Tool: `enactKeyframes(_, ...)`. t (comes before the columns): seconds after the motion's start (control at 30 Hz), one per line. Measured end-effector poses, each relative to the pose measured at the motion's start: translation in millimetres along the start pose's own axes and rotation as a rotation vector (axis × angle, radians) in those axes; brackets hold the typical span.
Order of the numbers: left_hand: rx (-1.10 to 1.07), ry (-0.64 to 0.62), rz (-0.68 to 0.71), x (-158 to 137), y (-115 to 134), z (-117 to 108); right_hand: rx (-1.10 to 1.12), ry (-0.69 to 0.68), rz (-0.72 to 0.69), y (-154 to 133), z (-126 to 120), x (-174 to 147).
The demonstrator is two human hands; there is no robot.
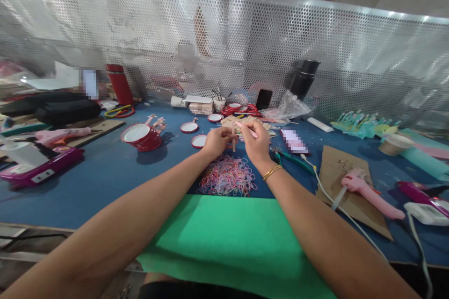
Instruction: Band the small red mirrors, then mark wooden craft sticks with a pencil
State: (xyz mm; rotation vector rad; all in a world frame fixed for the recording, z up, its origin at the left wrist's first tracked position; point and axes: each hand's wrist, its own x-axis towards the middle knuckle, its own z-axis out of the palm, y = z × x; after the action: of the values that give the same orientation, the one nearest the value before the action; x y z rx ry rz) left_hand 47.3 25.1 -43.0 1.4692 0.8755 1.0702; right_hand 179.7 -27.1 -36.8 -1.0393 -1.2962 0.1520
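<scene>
Green felt spreads across my lap edge, nearest the lens, with both forearms reaching out over it to the blue table. My left hand is closed around a thin wooden stick, held upright just past the pile of rubber bands. My right hand pinches what looks like a pink stick, angled across the top of the wooden one; at this distance I can't tell whether a band is already looped around them.

The risk I see is slippage: both pieces are slim and held only at the fingertips, so any twist could slide one across the other or drop it into the loose bands below, where it would tangle. The pink glue gun lies on cardboard to the right, its white cord trailing near my right wrist; a wide elbow move could snag it.
</scene>
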Motion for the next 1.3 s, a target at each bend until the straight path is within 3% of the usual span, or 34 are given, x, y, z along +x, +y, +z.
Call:
enactKeyframes(0.5, -0.026, 0.001, 0.017, -0.7, 0.4, -0.2, 0.027, -0.051, 0.017, 4.6, 2.7, -1.3)
enactKeyframes(0.73, 0.027, 0.002, 0.015, -1.2, 1.5, -0.7, -0.006, 0.006, 0.028, 3.5, 0.1, 0.0)
enactKeyframes(0.9, -0.022, -0.009, 0.03, -1.5, 1.5, 0.1, 0.019, -0.063, 0.011, 1.9, 2.1, -1.8)
enactKeyframes(1.1, 0.034, 0.002, 0.012, -1.1, 1.5, -0.4, -0.013, -0.003, 0.035, 5.8, 1.0, -0.1)
enactKeyframes(1.3, -0.017, -0.005, 0.022, -1.0, 1.1, 0.2, 0.02, -0.063, 0.034, 4.0, 2.2, -1.1)
